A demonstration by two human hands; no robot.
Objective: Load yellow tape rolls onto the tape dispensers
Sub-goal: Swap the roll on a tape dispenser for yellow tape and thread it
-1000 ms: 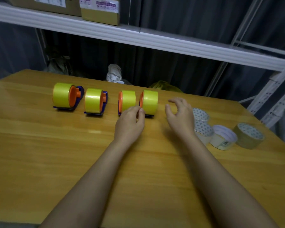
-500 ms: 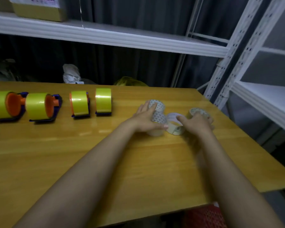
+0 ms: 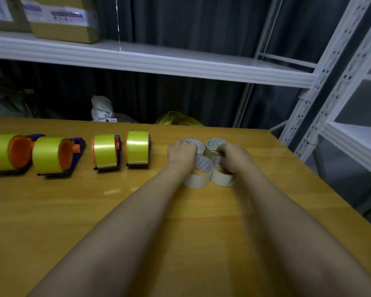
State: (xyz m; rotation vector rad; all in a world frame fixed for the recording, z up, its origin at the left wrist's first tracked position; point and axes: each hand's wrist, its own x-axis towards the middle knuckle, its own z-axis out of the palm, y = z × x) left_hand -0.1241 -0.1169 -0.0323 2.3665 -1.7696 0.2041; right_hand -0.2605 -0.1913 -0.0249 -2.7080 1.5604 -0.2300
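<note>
Both grips rest on the pale tape rolls (image 3: 198, 176) at the table's (image 3: 137, 221) right.
Left hand (image 3: 181, 152) and right hand (image 3: 234, 156) curl over that cluster; whether either clamps a roll I cannot tell. Four yellow tape rolls (image 3: 137, 147) stand on edge on their dispensers (image 3: 78, 144) in a row to the left, axes running left-right.
</note>
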